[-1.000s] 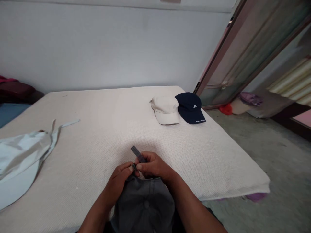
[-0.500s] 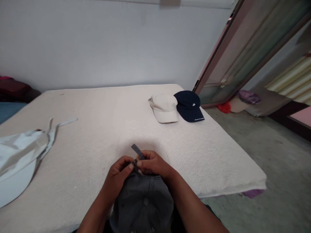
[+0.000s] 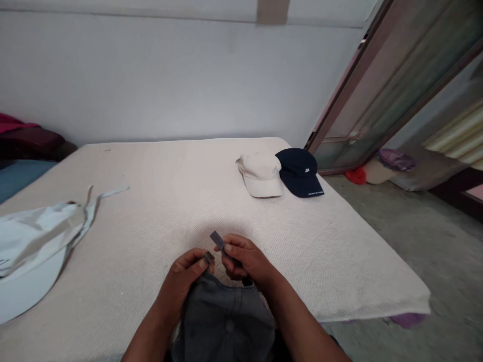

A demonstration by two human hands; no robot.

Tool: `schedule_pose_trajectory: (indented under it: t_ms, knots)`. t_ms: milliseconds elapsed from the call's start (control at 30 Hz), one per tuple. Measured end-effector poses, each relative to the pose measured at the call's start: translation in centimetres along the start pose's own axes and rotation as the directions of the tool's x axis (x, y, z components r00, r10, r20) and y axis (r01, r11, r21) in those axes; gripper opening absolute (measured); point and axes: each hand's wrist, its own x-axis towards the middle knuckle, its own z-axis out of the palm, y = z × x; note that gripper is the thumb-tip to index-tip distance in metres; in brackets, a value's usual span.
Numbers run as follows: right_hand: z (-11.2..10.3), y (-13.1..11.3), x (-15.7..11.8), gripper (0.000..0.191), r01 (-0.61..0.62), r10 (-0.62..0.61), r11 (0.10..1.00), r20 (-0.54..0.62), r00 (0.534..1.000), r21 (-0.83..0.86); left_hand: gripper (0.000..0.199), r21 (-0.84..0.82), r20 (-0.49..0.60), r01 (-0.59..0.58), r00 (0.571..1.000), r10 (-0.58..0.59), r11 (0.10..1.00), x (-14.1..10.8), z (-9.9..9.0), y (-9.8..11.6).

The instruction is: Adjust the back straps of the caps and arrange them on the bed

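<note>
A dark grey baseball cap is right in front of me at the near edge of the bed, its back opening facing away. My left hand pinches the left end of the back strap, where a small buckle shows at the fingertips. Between thumb and fingers, my right hand grips the loose strap, whose free end points up and to the left. Strap and buckle are apart, with a small gap between the two hands. The cap's brim is out of view.
A cream cap and a navy cap lie side by side toward the back right of the white-covered bed. On the left is a pale cap with loose ties. More caps rest on the floor near the glass door.
The strap end has come away from the buckle; my right hand has shifted slightly right with it. My hands are farther apart. The whole view has moved a little.
</note>
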Motion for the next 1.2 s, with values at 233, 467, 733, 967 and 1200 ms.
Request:
schedule_pose_trajectory:
  t_ms: [233,467,733,967,1200]
  knots:
    - [0.19,-0.08,0.09,0.009,-0.005,0.005,1.0,-0.03,1.0,-0.001,0.01,-0.005,-0.009,-0.044,0.999,0.043,0.999,-0.17,0.3,0.06]
    - [0.15,0.0,0.1,0.011,-0.046,0.046,0.999,-0.003,0.999,0.014,0.012,0.016,0.022,-0.049,0.999,0.049,0.999,-0.17,0.64,-0.05]
    - [0.12,0.24,-0.04,0.022,-0.017,0.016,1.0,0.069,0.997,0.016,0.008,-0.015,0.004,-0.066,0.998,0.066,0.998,-0.35,0.7,-0.14]
    - [-0.02,0.48,0.15,0.018,0.01,-0.012,0.999,0.043,0.999,0.033,0.008,-0.029,0.01,-0.073,0.997,0.073,0.997,-0.43,0.78,0.02]
    - [-0.06,0.86,0.15,0.012,0.008,-0.009,0.999,0.026,1.0,0.047,0.007,-0.074,0.01,-0.083,0.996,0.084,0.994,-0.41,0.66,-0.13]
